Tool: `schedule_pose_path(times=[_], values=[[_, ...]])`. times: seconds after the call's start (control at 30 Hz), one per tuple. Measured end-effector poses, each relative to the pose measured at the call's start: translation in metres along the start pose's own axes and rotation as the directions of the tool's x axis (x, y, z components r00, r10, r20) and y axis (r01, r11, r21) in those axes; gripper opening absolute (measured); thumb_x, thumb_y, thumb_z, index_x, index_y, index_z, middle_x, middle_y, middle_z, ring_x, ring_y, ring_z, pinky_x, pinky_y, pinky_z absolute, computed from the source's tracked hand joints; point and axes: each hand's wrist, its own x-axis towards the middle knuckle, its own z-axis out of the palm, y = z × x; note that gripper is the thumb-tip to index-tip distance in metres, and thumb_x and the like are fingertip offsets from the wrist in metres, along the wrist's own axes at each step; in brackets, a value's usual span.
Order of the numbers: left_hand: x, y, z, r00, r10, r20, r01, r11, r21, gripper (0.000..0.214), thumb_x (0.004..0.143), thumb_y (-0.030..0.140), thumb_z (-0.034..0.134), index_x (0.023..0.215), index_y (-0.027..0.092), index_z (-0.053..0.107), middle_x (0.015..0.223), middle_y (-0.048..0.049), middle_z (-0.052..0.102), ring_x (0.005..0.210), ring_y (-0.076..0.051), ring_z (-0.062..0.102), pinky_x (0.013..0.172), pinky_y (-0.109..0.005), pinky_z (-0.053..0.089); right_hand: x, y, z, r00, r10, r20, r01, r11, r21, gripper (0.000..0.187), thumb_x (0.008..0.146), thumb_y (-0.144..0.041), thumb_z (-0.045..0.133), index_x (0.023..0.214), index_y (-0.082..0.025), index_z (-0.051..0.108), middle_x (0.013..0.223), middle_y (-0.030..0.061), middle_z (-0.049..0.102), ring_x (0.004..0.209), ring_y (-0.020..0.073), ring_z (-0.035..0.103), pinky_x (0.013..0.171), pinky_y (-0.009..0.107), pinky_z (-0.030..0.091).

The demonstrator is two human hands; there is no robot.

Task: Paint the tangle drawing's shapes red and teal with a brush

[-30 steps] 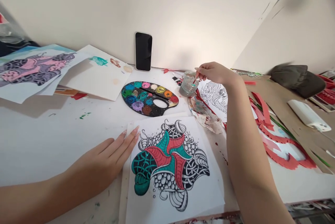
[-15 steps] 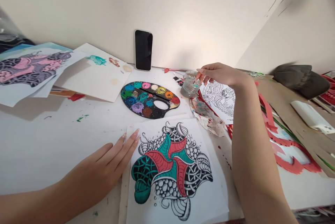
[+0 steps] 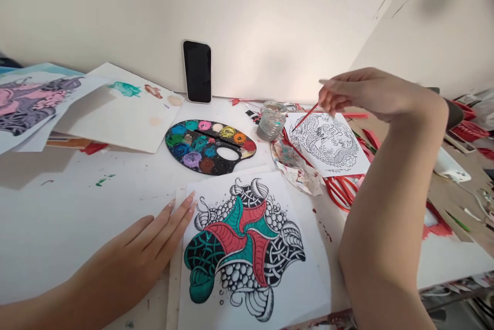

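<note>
Left hand [image 3: 127, 253] lies flat and open, fingertips at the edge of the colored drawing [image 3: 247, 253]. Farther up, right hand [image 3: 370, 93] pinches a red brush [image 3: 306, 116] in a narrow grip, its tip right over the dragon sheet [image 3: 328, 144], contact hard to call! Just beside sits a water jar [image 3: 272, 121], then the palette [image 3: 210, 147], and a phone [image 3: 197, 71] upright against the wall [image 3: 293, 21].

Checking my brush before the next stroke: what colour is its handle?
The paintbrush handle is red, shown best in the head view.
</note>
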Motion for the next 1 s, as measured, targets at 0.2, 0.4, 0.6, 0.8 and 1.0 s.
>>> schedule_pose_path(times=[0.2,0.4,0.6,0.8,1.0], values=[[-0.005,-0.001,0.001,0.999,0.016,0.046,-0.015,1.0,-0.02,0.088,0.101,0.004,0.04,0.185,0.0,0.016,0.169,-0.0179,0.067,0.144,-0.034,0.069,0.113,-0.051,0.05,0.025,0.024,0.011,0.924,0.158,0.347,-0.09,0.975,-0.204,0.039,0.109,-0.04,0.08,0.075,-0.023,0.087,0.09,0.0133,0.087,0.084,0.0271,0.08,0.08,0.043,0.062],[-0.009,-0.001,0.008,1.0,0.017,0.017,-0.016,0.999,-0.048,0.084,0.102,0.004,0.037,0.185,0.0,0.021,0.179,-0.0189,0.057,0.149,-0.033,0.065,0.119,-0.049,0.048,0.028,0.024,0.009,0.916,0.097,0.388,-0.02,0.98,-0.198,0.035,0.101,-0.058,0.082,0.085,-0.028,0.089,0.097,0.0111,0.088,0.091,0.0281,0.081,0.091,0.045,0.067],[-0.019,-0.003,0.011,0.998,0.027,0.063,-0.024,0.999,-0.048,0.081,0.104,0.008,0.038,0.184,0.003,0.024,0.188,-0.0192,0.043,0.154,-0.035,0.061,0.122,-0.049,0.045,0.019,0.002,0.015,0.863,0.225,0.452,-0.048,0.928,-0.37,0.046,0.086,-0.07,0.084,0.082,-0.023,0.083,0.094,0.0125,0.087,0.098,0.0332,0.083,0.105,0.05,0.067],[-0.012,-0.001,0.009,0.999,0.025,0.029,-0.024,0.999,-0.038,0.082,0.104,0.007,0.036,0.184,0.002,0.023,0.18,-0.0197,0.056,0.151,-0.033,0.064,0.119,-0.049,0.048,0.024,0.006,0.02,0.865,0.134,0.484,0.043,0.94,-0.337,0.059,0.082,-0.083,0.081,0.077,-0.024,0.082,0.095,0.0136,0.087,0.098,0.0347,0.084,0.104,0.056,0.067],[-0.005,-0.002,0.004,0.999,0.023,0.031,-0.023,1.0,-0.013,0.079,0.104,0.007,0.038,0.182,0.002,0.03,0.175,-0.0206,0.061,0.145,-0.034,0.07,0.112,-0.049,0.051,0.017,-0.003,0.024,0.919,0.13,0.373,0.006,0.94,-0.342,0.036,0.113,-0.041,0.068,0.094,-0.019,0.09,0.099,0.0094,0.089,0.089,0.0225,0.083,0.097,0.045,0.065]])
